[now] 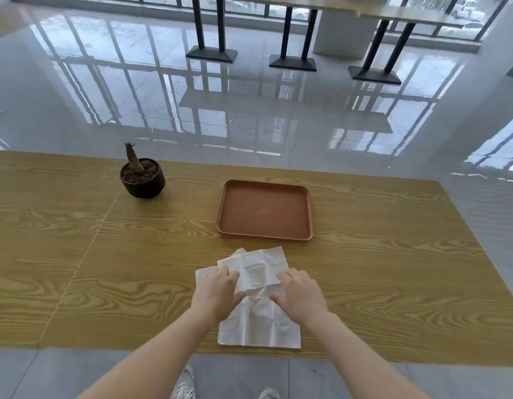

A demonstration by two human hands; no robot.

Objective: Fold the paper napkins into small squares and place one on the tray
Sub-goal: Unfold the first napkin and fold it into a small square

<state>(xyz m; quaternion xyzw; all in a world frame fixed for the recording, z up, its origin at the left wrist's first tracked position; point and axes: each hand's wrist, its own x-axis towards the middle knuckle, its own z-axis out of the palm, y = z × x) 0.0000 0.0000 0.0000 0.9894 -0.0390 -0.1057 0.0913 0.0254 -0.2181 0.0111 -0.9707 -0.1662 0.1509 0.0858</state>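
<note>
Near the wooden table's point(76, 254) front edge, left hand point(218, 292) and right hand point(300, 295) pinch a crumpled white paper napkin point(256, 272) to fold it, the flat brown tray point(265, 234) behind bare.

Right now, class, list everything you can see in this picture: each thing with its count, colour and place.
table: one, yellow wood grain, foreground
tray: one, reddish brown, table centre, nothing on it
napkins: count unclear, white, overlapping at the near edge
plant pot: one, black, brown stump in soil, left of tray
table legs: several, black, far by windows
shoes: two, white, on floor
left hand: on napkins
right hand: on napkins
</note>
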